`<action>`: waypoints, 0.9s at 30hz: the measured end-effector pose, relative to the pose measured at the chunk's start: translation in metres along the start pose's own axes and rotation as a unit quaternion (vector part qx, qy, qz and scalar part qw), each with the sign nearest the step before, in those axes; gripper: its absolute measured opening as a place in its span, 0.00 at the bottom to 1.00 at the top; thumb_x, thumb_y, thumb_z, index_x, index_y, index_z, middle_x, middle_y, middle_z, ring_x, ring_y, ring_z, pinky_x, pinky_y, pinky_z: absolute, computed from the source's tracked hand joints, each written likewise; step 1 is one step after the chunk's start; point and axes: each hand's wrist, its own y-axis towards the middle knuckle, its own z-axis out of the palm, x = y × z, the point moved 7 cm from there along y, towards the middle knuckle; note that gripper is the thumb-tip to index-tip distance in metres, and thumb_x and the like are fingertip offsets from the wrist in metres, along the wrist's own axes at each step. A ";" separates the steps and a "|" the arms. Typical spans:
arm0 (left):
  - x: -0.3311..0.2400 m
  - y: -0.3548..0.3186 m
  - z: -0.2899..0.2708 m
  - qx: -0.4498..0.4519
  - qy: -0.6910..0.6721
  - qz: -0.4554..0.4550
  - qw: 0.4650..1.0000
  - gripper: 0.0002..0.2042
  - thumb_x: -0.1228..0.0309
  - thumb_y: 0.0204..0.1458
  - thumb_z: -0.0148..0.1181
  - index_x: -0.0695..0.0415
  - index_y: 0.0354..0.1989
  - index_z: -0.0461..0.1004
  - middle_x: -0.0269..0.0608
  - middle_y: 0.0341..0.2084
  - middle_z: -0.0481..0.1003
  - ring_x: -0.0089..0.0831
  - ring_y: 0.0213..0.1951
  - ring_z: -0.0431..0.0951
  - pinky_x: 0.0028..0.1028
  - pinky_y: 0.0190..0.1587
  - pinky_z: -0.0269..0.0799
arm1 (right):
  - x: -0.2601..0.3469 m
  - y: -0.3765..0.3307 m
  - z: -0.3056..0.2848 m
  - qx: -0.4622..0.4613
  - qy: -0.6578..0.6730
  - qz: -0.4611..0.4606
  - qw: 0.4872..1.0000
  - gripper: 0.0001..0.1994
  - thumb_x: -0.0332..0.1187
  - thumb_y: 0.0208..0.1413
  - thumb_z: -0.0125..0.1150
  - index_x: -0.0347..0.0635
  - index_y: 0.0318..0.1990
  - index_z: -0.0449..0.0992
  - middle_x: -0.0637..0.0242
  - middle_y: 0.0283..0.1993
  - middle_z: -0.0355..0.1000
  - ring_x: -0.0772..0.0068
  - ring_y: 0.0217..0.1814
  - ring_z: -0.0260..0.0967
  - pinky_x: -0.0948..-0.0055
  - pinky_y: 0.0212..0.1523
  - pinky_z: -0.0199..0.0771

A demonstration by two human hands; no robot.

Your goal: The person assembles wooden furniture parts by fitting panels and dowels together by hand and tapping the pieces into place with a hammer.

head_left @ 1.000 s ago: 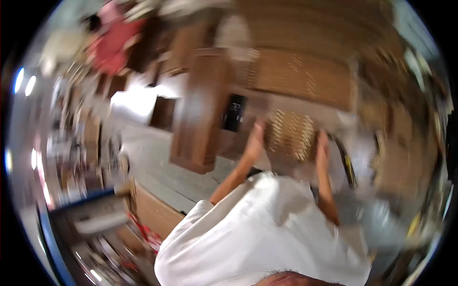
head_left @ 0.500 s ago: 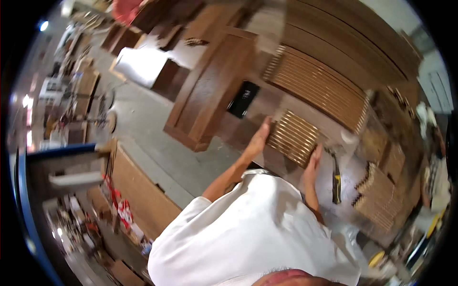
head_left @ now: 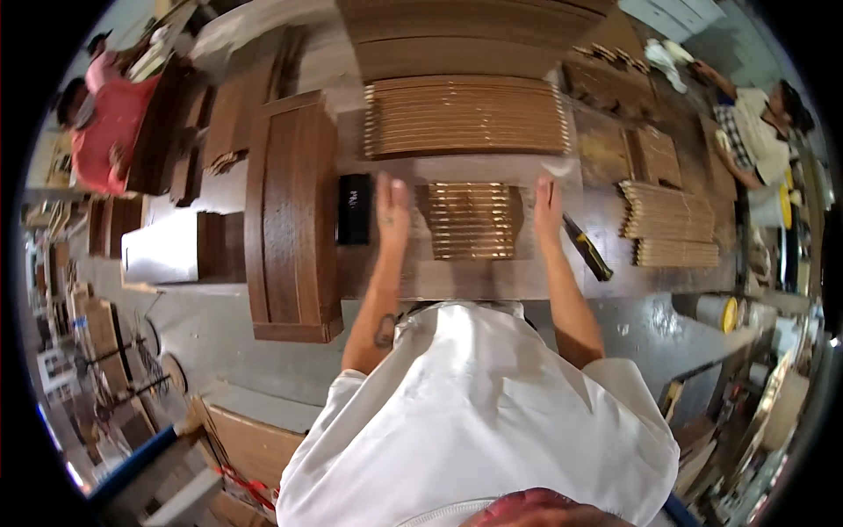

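A short stack of slim brown wooden pieces with light, shiny edges [head_left: 471,220] lies on the worktable in front of me. My left hand [head_left: 392,209] is held to the left of it, palm inward with the fingers stretched out. On the other side my right hand [head_left: 548,208] is likewise flat with straight fingers. Both hands are apart from the stack and hold nothing. Just left of my left hand lies a flat black rectangular object [head_left: 354,209]. Beside my right wrist rests a tool with a black and yellow handle [head_left: 590,250].
A longer stack of brown strips [head_left: 465,116] lies beyond. A long wooden box-like piece [head_left: 291,215] overhangs the table edge at left. More small wooden pieces [head_left: 672,220] are piled at right. One person [head_left: 110,127] is at far left, another [head_left: 760,127] at far right.
My view has turned, so the table now lies level across it. My hands have spread away from the short stack's sides; the stack stays on the table.
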 end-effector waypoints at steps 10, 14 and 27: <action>0.013 0.113 -0.033 -0.065 0.065 -0.168 0.981 0.47 0.43 0.53 0.54 0.69 0.67 0.43 0.52 0.62 0.57 0.39 0.62 0.57 0.35 0.63 0.50 | -0.063 0.128 -0.103 -0.187 -0.035 0.174 0.966 0.22 0.41 0.58 0.52 0.38 0.56 0.68 0.62 0.46 0.70 0.69 0.44 0.67 0.71 0.45 0.67; -0.022 0.083 -0.023 -0.178 0.068 -0.178 0.966 0.38 0.49 0.55 0.56 0.67 0.64 0.53 0.47 0.58 0.62 0.34 0.58 0.62 0.30 0.60 0.55 | -0.027 0.123 -0.057 -0.168 0.050 0.254 0.951 0.20 0.38 0.59 0.52 0.37 0.55 0.66 0.57 0.47 0.68 0.63 0.48 0.67 0.65 0.54 0.67; -0.119 0.008 0.031 -0.002 -0.388 -0.001 0.922 0.23 0.85 0.52 0.53 0.60 0.57 0.61 0.40 0.47 0.69 0.27 0.46 0.72 0.24 0.44 0.71 | 0.295 0.013 -0.068 -0.177 0.356 -0.217 0.891 0.26 0.50 0.60 0.50 0.33 0.51 0.64 0.50 0.53 0.66 0.56 0.53 0.64 0.49 0.57 0.63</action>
